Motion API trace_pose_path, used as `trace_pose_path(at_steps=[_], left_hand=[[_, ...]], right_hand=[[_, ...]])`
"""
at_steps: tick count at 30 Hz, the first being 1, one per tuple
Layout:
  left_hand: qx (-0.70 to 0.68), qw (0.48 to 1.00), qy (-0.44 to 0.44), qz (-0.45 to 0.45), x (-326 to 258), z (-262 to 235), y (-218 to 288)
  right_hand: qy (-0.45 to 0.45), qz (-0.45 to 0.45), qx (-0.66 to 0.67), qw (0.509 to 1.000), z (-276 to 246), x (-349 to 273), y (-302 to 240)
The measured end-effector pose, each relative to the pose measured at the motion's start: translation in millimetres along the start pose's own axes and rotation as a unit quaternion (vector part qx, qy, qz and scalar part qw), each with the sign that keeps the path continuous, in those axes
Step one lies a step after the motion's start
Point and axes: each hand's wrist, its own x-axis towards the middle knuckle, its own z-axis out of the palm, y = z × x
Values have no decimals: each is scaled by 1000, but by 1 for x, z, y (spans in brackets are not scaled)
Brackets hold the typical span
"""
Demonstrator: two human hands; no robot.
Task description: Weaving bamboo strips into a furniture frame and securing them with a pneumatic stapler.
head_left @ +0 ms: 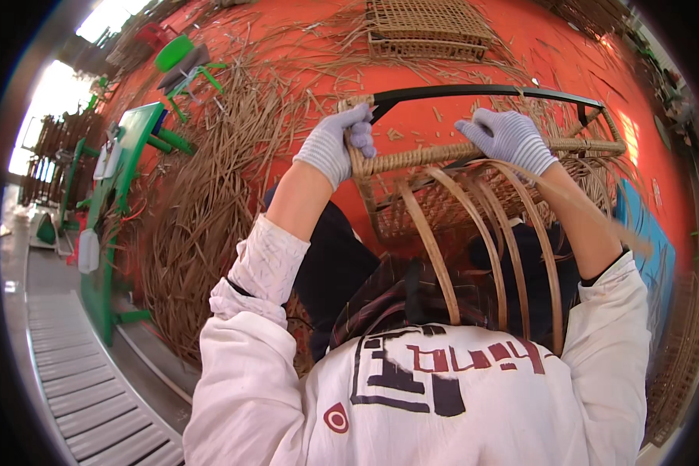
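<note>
A half-woven rattan-like basket on a black metal frame stands tilted before my lap. Tan strip is wound tightly round its near rim, and woven lattice shows below. My left hand, in a pale grey knit glove, is closed round the basket's left corner post. Gloved the same way, my right hand grips the wound rim further right, its thumb pointing left. Several loose flat strips arch from the rim toward my lap. A blurred strip passes by my right wrist; whether those fingers also pinch it is hidden.
Heaps of loose brown strips cover the red floor on the left. A finished woven basket lies beyond. At left stand a green table, a green stool and a roller conveyor. A blue panel is at right.
</note>
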Motion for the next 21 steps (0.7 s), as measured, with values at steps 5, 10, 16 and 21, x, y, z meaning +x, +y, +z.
trace_pose_path(at_steps=[5,10,16,21], left_hand=[[41,999,30,-10,-13,-6,-19],[19,998,66,17,-19,-1,-25],[40,994,85,62,-37,-6,-22],[596,689,278,305,-54,-8,-16]], right_hand=[[-18,-8,10,1000,-17,-19,-19],[92,-245,236,936,-50,-26,-62],[-24,-346,-24,938,-13,-56,-112],[70,-374,38,924,-1,-62,-112]])
